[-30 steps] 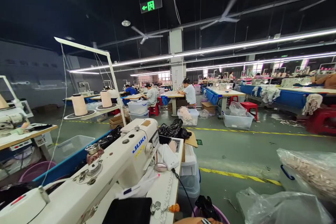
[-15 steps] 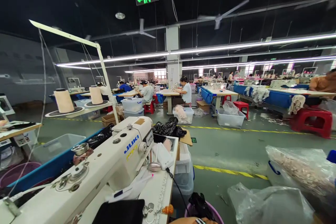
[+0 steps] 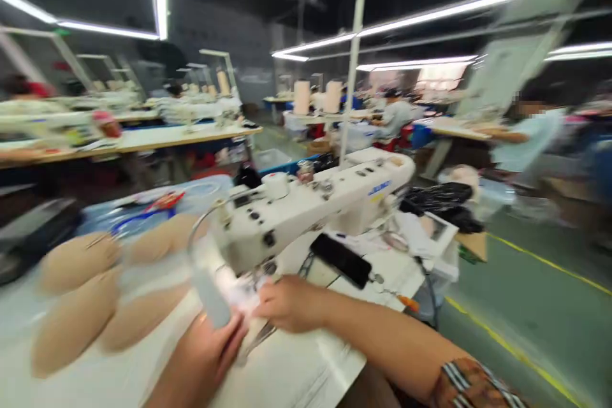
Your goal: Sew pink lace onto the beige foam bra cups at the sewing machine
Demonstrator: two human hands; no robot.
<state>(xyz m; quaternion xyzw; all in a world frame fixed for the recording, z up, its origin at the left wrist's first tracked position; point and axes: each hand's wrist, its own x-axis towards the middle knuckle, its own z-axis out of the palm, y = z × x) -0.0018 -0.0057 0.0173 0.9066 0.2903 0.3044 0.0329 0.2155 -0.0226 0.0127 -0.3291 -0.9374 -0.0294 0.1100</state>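
Observation:
My right hand (image 3: 291,303) reaches in under the head of a white sewing machine (image 3: 310,204), fingers pinched together near the needle area. Close beside it, my left hand (image 3: 205,350) has its fingers pressed together. Between the fingertips is a small pale, brightly lit piece (image 3: 241,293), too blurred to name. A grey lamp (image 3: 210,296) on a bent neck stands in front of the left hand. Several beige moulded cups (image 3: 76,319) lie on the table to the left. A pair of metal scissors or tweezers (image 3: 261,336), smeared by motion, lies below the hands.
A black phone (image 3: 340,259) with an orange charm (image 3: 408,303) lies right of my hands. A thread stand (image 3: 352,76) rises behind the machine. Black plastic bags (image 3: 442,201) sit at the table's right end. Other people work at tables further back.
The view has swung left and down. Both my hands, the beige cups and the machine's needle end now show; the phone appears further up and right.

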